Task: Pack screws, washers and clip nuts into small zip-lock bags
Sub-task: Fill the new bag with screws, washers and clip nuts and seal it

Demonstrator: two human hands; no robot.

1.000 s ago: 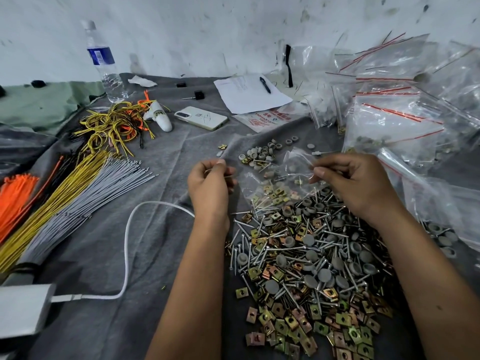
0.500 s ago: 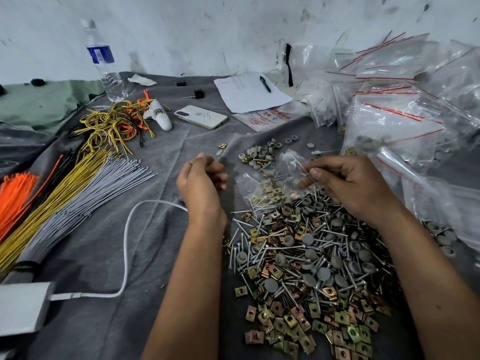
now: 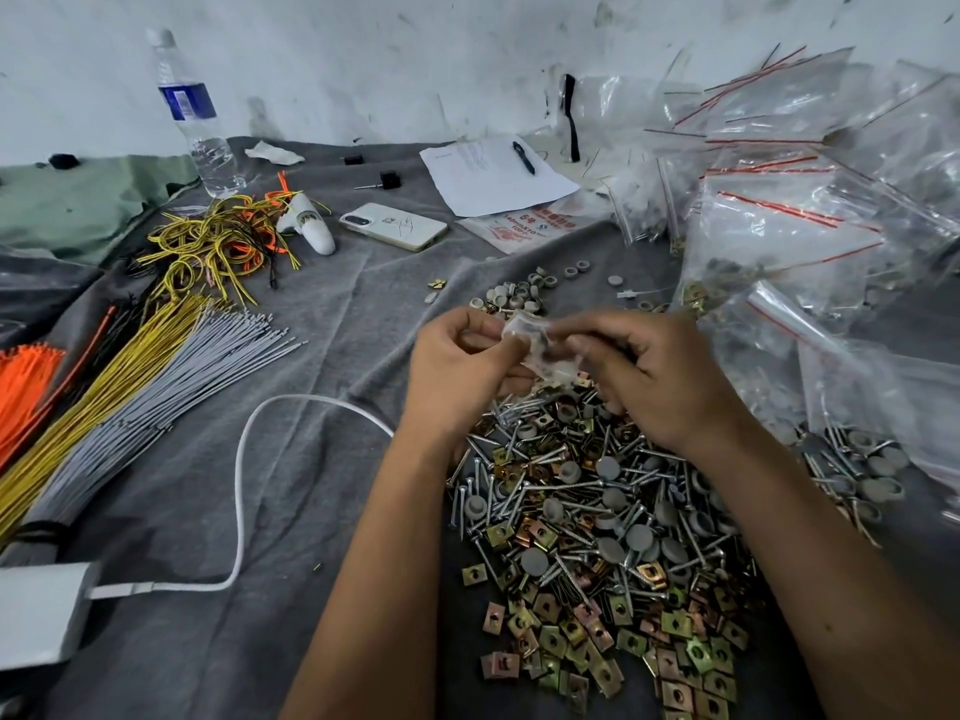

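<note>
Pinching one small bag (image 3: pixel 540 350) between both hands — left hand (image 3: pixel 457 366), right hand (image 3: pixel 644 376) — above the screws (image 3: pixel 582 491) pile; run fingertips fully along the zip, keeping contents low.

A makeshift packing workshop is shown, set up on a grey blanket (image 3: pixel 322 324) spread against a stained, whitewashed wall (image 3: pixel 415 54). A large heap of screws (image 3: pixel 582 491), grey caps and clip nuts (image 3: pixel 623 636) is piled loose on the cloth, and stacks of clear zip-lock bags (image 3: pixel 810 200) are heaped at the right. Bundles of cable ties (image 3: pixel 119 387), a sheet of paper (image 3: pixel 488 174) with a pen (image 3: pixel 523 157), a phone (image 3: pixel 393 226) and a water bottle (image 3: pixel 195 111) are scattered around.
</note>
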